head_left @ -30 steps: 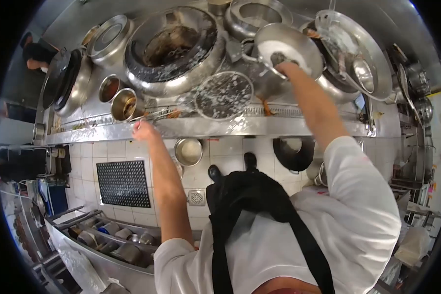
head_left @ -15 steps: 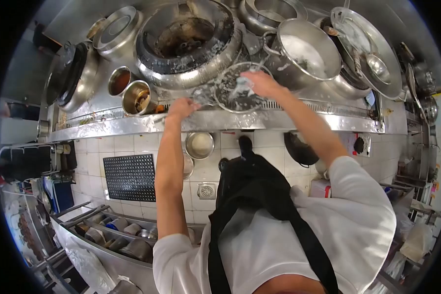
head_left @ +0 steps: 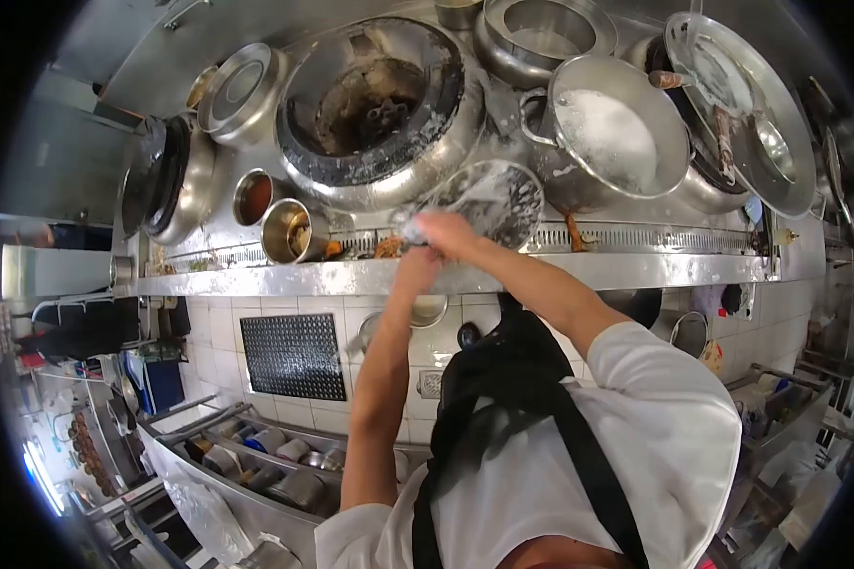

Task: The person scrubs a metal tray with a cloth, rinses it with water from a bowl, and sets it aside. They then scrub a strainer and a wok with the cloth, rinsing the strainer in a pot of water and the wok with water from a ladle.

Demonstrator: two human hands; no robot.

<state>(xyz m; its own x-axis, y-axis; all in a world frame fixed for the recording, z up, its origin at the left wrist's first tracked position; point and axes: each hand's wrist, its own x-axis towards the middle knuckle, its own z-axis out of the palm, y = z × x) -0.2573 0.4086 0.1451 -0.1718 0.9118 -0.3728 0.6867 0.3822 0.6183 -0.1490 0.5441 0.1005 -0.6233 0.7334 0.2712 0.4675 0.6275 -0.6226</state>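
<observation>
My left hand (head_left: 419, 269) is closed at the near-left side of a round strainer (head_left: 514, 211), where its handle end lies. The strainer is dark, see-through and streaked with white suds, tilted over the front of the stove. My right hand (head_left: 449, 234) is closed just above the left one, slightly blurred, with whitish foam at its fingers; what it grips is hidden. Right of the strainer stands a big two-handled pot (head_left: 620, 133) full of foamy water. Behind my hands is an open wok burner (head_left: 299, 142) with a blackened ring.
Two metal containers, one with red-brown liquid (head_left: 256, 199) and one with scraps (head_left: 296, 235), stand left of my hands. A large tilted pan (head_left: 795, 194) holding a ladle (head_left: 774, 150) is at right. A steel ledge (head_left: 332, 275) runs along the front. A black mat (head_left: 292, 357) lies on the floor.
My right hand has moved from over the strainer's bowl down to its handle side, close to my left hand. In view, both hands and the strainer sit lower; the camera view has shifted too.
</observation>
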